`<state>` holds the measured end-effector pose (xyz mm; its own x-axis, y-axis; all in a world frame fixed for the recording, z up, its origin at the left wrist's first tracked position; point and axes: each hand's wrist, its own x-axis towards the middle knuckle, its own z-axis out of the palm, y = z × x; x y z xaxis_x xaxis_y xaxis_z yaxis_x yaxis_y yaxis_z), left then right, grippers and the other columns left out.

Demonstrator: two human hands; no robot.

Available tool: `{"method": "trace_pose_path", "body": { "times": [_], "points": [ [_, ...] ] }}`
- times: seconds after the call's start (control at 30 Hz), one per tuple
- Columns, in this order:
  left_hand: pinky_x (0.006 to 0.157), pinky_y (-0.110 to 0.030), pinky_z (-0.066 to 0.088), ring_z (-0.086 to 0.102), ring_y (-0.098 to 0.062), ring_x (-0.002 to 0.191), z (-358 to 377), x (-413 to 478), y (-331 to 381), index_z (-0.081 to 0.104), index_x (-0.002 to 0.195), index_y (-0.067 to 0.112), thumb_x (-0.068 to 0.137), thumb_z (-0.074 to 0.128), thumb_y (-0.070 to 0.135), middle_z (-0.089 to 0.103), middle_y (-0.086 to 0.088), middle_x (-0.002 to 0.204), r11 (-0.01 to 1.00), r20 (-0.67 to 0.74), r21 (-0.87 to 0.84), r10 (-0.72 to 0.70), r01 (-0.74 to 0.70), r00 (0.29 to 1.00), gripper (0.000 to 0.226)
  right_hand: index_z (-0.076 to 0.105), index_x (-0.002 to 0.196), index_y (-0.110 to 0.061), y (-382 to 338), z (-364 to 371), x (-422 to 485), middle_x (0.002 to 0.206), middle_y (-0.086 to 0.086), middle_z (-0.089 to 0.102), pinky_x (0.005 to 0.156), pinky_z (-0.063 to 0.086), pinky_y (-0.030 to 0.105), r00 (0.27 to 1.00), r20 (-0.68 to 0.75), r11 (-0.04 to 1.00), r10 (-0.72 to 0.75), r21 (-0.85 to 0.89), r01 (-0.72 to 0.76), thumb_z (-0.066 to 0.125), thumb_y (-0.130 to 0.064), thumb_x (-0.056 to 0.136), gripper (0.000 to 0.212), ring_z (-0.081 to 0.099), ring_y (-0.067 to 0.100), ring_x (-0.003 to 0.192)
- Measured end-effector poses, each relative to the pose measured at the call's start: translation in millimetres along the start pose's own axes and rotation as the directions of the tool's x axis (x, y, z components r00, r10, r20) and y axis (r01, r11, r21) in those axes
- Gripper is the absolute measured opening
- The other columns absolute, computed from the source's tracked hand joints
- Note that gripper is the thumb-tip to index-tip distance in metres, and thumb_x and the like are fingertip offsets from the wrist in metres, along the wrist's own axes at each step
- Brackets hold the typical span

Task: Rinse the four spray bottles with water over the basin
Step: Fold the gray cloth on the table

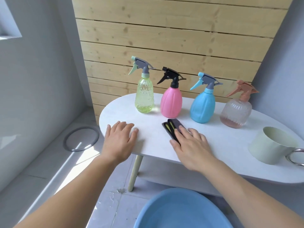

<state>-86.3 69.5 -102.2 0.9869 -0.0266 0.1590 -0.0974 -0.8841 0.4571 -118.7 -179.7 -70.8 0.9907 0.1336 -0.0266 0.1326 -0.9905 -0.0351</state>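
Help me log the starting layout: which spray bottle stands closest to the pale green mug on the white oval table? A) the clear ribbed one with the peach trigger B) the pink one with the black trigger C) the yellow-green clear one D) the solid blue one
A: the clear ribbed bottle with the peach trigger ends the row on the side of the pale green mug.

I see two bare forearms, no sleeves, no watch or rings showing. My left hand (120,139) and right hand (193,145) have short, unpainted nails.
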Motion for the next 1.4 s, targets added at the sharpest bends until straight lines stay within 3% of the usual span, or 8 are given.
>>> {"method": "trace_pose_path", "body": {
  "times": [0.13, 0.27, 0.33, 0.53, 0.7, 0.83, 1.07, 1.4],
  "points": [
    [0.128, -0.049, 0.01, 0.037, -0.021, 0.143, 4, -1, 11, 0.062, 0.128, 0.033, 0.094, 0.011, 0.061, 0.053, 0.006, 0.136, 1.0, 0.039, -0.017, 0.018, -0.017, 0.999, 0.068, 0.021, 0.157, -0.02, 40, -2, -20, 0.167, 0.002, 0.015, 0.124, 0.008, 0.042, 0.978, -0.009, 0.978, 0.207, -0.035, -0.207, 0.013, -0.052, 0.103, 0.063, 0.008, 0.027, 0.152],
    [0.128, -0.045, 0.008, 0.033, -0.019, 0.147, 1, -2, 15, 0.062, 0.132, 0.033, 0.092, 0.013, 0.059, 0.051, 0.006, 0.146, 0.996, 0.044, -0.082, -0.026, 0.03, 0.999, 0.069, 0.011, 0.159, -0.015, 39, 0, -21, 0.169, 0.006, 0.001, 0.125, 0.003, 0.041, 0.977, 0.021, 0.971, 0.212, 0.107, -0.214, 0.018, -0.052, 0.103, 0.067, -0.003, 0.026, 0.155],
    [0.128, -0.042, 0.009, 0.032, -0.019, 0.15, -4, -4, 20, 0.055, 0.144, 0.026, 0.094, 0.016, 0.056, 0.049, 0.004, 0.154, 0.986, 0.019, -0.16, -0.037, 0.04, 0.999, 0.07, 0.003, 0.16, -0.022, 25, 4, -13, 0.169, 0.001, -0.005, 0.125, 0.002, 0.043, 0.988, 0.026, 0.979, 0.155, 0.133, -0.157, 0.018, -0.053, 0.103, 0.066, -0.007, 0.031, 0.155],
    [0.123, -0.043, 0.025, 0.035, -0.026, 0.149, -12, -9, 20, 0.037, 0.158, 0.018, 0.106, 0.031, 0.044, 0.043, -0.004, 0.161, 0.89, -0.04, -0.446, -0.131, 0.1, 0.991, 0.058, 0.02, 0.158, -0.027, -64, 6, 26, 0.169, -0.002, 0.006, 0.125, 0.001, 0.043, 0.972, 0.013, 0.958, -0.235, 0.173, 0.229, 0.027, -0.036, 0.105, 0.054, -0.005, 0.035, 0.154],
    [0.122, -0.042, 0.021, 0.039, -0.026, 0.146, -14, -6, 26, 0.035, 0.158, 0.017, 0.106, 0.03, 0.044, 0.054, 0.003, 0.144, 0.875, -0.016, -0.461, -0.172, 0.145, 0.985, 0.059, 0.02, 0.158, -0.03, -79, 7, 21, 0.168, -0.008, 0.007, 0.126, 0.003, 0.038, 0.928, -0.003, 0.915, -0.372, 0.163, 0.368, 0.031, -0.024, 0.101, 0.058, -0.002, 0.028, 0.155],
    [0.128, -0.054, 0.001, 0.035, -0.024, 0.149, -7, 0, 44, 0.048, 0.15, 0.023, 0.107, 0.028, 0.039, 0.05, -0.003, 0.154, 0.959, 0.067, -0.277, -0.045, 0.062, 0.997, 0.05, 0.016, 0.158, -0.026, -25, 15, -6, 0.168, -0.007, 0.01, 0.124, 0.013, 0.042, 0.964, -0.069, 0.959, -0.259, 0.103, 0.265, 0.017, -0.03, 0.092, 0.066, 0.008, 0.028, 0.154],
    [0.111, -0.051, 0.029, 0.048, -0.026, 0.131, 13, -3, 100, 0.064, 0.121, 0.035, 0.108, 0.033, 0.039, 0.058, 0.004, 0.134, 0.99, 0.211, -0.084, 0.129, -0.113, 0.969, 0.034, 0.022, 0.155, -0.02, 76, 4, -65, 0.166, 0.001, 0.017, 0.123, 0.015, 0.04, 0.986, -0.045, 0.987, 0.161, -0.01, -0.161, 0.034, -0.028, 0.1, 0.057, 0.01, 0.029, 0.153],
    [0.108, -0.052, 0.027, 0.05, -0.022, 0.13, 21, -1, 113, 0.064, 0.119, 0.038, 0.106, 0.029, 0.048, 0.054, 0.006, 0.14, 0.997, 0.27, 0.008, 0.068, -0.073, 0.961, 0.039, 0.025, 0.152, -0.005, 96, -2, -49, 0.164, 0.016, 0.016, 0.116, 0.019, 0.04, 0.882, -0.018, 0.882, 0.472, 0.003, -0.472, 0.041, -0.023, 0.093, 0.064, 0.018, 0.033, 0.145]
  ]
}}
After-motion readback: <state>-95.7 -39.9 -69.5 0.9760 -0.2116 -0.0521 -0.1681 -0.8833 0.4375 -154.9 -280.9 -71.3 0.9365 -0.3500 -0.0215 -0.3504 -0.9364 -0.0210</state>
